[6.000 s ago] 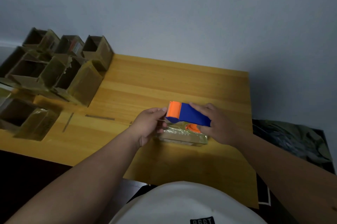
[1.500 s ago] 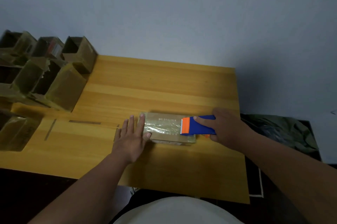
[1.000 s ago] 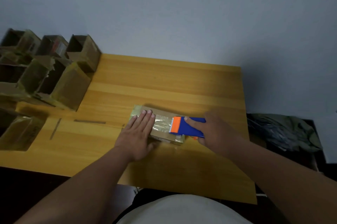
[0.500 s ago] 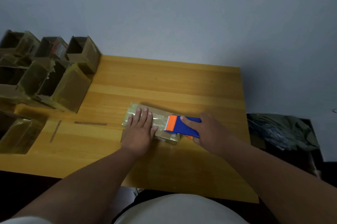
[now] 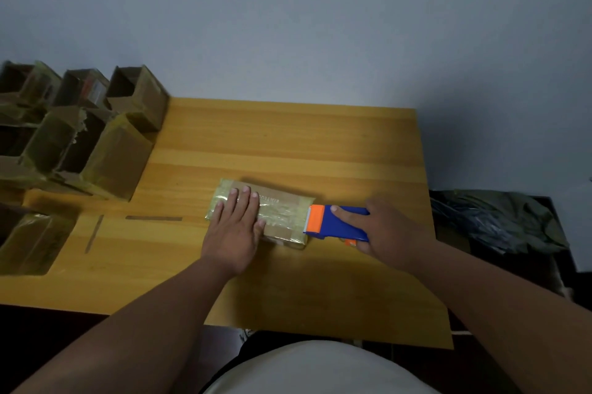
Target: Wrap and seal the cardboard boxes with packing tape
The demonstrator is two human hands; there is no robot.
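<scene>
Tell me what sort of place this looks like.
Probably a small home or workshop packing spot, not a warehouse: one wooden table against a bare wall, a pile of tape-wrapped open boxes at its left, and a tape dispenser being run along a flat box.

Bare forearms, no sleeves visible; white garment point(image 5: 320, 368) over torso at bottom edge.

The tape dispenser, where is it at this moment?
In the head view the tape dispenser is right of centre on the table, gripped by the right hand, at the box's right end.
</scene>
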